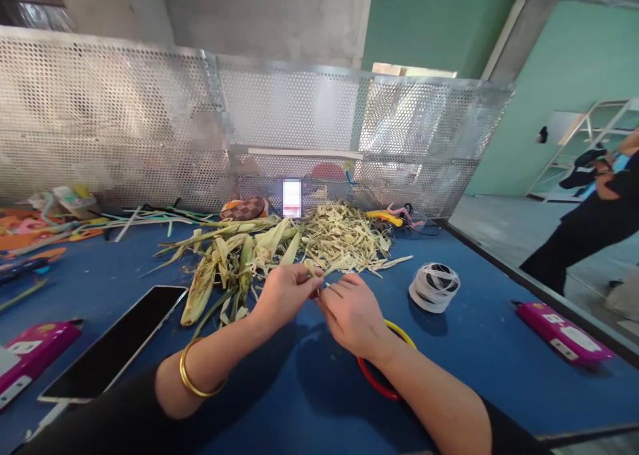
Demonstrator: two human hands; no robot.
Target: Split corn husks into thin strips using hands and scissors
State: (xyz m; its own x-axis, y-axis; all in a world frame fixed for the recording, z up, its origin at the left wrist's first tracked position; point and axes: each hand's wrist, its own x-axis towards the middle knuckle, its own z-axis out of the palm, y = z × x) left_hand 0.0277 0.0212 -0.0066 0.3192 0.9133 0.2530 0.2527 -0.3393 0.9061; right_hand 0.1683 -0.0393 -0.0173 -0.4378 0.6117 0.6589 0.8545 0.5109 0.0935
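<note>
Above the blue tabletop (319, 388), my left hand (284, 292) is closed on a small pale strip of corn husk (310, 267), pinched between thumb and fingers. My right hand (352, 312) meets it at the fingertips, with fingers curled and closed on the same strip; its lower end is hidden by the fingers. Just behind my hands lies a heap of shredded corn husk (342, 239). Larger whole husks (202, 285) with stalks lie to the left of it. Under my right wrist is a red and yellow ring (373, 378), partly covered by the forearm.
A spool of white cord (434, 287) stands to the right. Magenta power strips (564, 332) lie at both sides, and a black tablet (120, 342) sits at left. Behind are a lit phone (292, 199), yellow-handled pliers (384, 217) and a perforated metal screen (289, 109). A person (589, 222) stands at right.
</note>
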